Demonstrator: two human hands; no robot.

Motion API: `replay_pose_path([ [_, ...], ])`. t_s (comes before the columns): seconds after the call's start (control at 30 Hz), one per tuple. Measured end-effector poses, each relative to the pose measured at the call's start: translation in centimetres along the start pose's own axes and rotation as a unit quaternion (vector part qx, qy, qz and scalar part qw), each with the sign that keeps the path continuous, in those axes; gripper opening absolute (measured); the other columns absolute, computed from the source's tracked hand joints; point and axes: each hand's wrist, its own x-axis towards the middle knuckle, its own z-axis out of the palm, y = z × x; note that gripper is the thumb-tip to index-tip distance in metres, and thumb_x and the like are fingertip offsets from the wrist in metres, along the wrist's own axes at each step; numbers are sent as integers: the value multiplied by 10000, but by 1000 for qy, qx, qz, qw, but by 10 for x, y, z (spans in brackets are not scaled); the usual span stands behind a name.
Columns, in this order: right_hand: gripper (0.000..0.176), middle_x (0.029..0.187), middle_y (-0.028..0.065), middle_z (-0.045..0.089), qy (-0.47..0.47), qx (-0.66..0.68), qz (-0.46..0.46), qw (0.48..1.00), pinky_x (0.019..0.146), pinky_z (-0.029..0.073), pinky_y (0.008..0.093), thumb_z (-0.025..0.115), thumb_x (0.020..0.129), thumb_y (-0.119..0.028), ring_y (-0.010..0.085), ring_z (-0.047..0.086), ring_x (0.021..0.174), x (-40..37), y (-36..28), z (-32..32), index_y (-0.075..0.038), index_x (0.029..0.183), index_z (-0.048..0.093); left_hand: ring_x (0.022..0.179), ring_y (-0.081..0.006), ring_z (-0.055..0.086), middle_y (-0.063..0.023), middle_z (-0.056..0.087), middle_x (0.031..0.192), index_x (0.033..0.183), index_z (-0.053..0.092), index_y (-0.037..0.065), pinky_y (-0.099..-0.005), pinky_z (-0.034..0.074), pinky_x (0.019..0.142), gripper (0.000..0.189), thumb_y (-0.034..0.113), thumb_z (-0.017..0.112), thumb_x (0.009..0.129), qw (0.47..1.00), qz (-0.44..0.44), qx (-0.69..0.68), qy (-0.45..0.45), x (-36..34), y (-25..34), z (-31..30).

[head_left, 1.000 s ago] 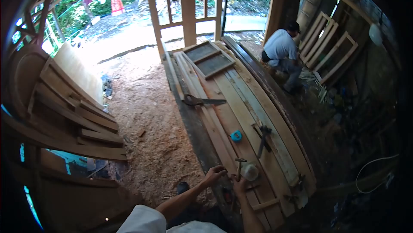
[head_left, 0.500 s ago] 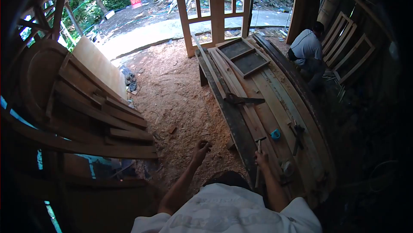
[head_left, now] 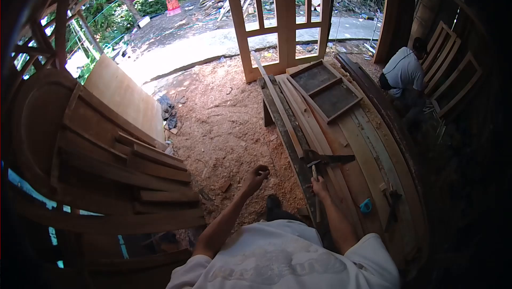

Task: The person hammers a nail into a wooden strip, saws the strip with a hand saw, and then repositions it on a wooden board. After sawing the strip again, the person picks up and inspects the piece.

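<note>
Left hand (head_left: 257,176): raised over the shavings-strewn floor (head_left: 226,115), left of the surface (head_left: 282,127); the fingers curl inward, and I cannot tell whether anything small is pinched between them.
Right hand (head_left: 320,187): at the near left part of the surface, with the fingers wrapped around the handle of the hammer (head_left: 314,172).
Hammer: in the right hand, head toward the far end, near the saw (head_left: 337,158); whether the two touch, I cannot tell.
Hammer's feel: probably stiff and sturdy, with most of the weight in the small head; a low hold on the handle would give more swing, a hold near the head more control.
Saw: lies across the planks (head_left: 365,153), grip to the left, blade to the right; likely thin and a little springy, best taken by the grip, clear of the teeth.
Blue tape measure (head_left: 366,206): on the planks, right of the right hand; light-looking and easy to palm.
Framed panel (head_left: 324,90): flat at the far end; looks rigid, best lifted by its outer rails.
Co-worker (head_left: 404,70): crouches beyond the surface on the far right, beside leaning wooden frames (head_left: 455,84).
</note>
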Motion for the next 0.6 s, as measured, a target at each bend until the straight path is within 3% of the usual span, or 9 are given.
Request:
replay_pose_path([
  [0.17, 246, 730, 82, 652, 72, -21, 30, 997, 371, 411, 310, 494, 967, -283, 148, 561, 464, 93, -21, 21, -54, 1055, 479, 776, -148, 621, -73, 664, 914, 1057, 621, 15, -297, 495, 708, 265, 216, 634, 885, 991, 38, 104, -80, 119, 15, -18],
  [0.2, 294, 783, 108, 652, 82, -1, -10, 997, 387, 442, 322, 524, 953, -282, 170, 607, 523, 109, -9, 25, -20, 1082, 487, 776, -151, 624, -77, 667, 909, 1051, 619, 7, -294, 496, 711, 262, 207, 639, 882, 991, 32, 84, -101, 137, 18, -19],
  [0.27, 343, 823, 127, 648, 193, -61, -62, 977, 425, 481, 347, 570, 918, -251, 196, 640, 611, 137, 22, 39, 19, 1115, 494, 780, -151, 632, -86, 678, 896, 1019, 621, -8, -285, 497, 715, 242, 190, 640, 882, 989, 10, 51, -139, 175, 23, -14],
  [0.37, 362, 825, 137, 644, 198, -56, 20, 978, 495, 499, 360, 604, 875, -210, 208, 647, 678, 137, 9, 43, 42, 1118, 512, 793, -146, 637, -91, 683, 898, 990, 631, -8, -285, 501, 722, 214, 182, 628, 891, 969, 5, 101, -227, 223, 24, 2],
  [0.4, 362, 825, 137, 644, 212, -38, 40, 976, 495, 499, 360, 604, 875, -210, 208, 647, 678, 136, 8, 49, 42, 1118, 512, 793, -142, 637, -91, 682, 893, 991, 630, -9, -284, 501, 722, 210, 176, 628, 889, 960, 10, 98, -261, 240, 19, 5],
  [0.47, 315, 807, 142, 635, 278, 19, -52, 959, 548, 492, 370, 616, 847, -161, 200, 642, 668, 142, 7, 68, 41, 1076, 540, 790, -137, 631, -87, 677, 875, 990, 625, -13, -282, 501, 714, 199, 153, 632, 881, 940, 30, 83, -329, 277, -5, 10],
  [0.6, 231, 741, 136, 600, 315, 28, -12, 948, 555, 471, 381, 603, 850, -101, 190, 605, 613, 181, -2, 106, 48, 1018, 550, 795, -161, 633, -90, 672, 864, 989, 620, -20, -302, 503, 730, 205, 145, 646, 869, 893, 14, 129, -432, 353, -11, 17],
])
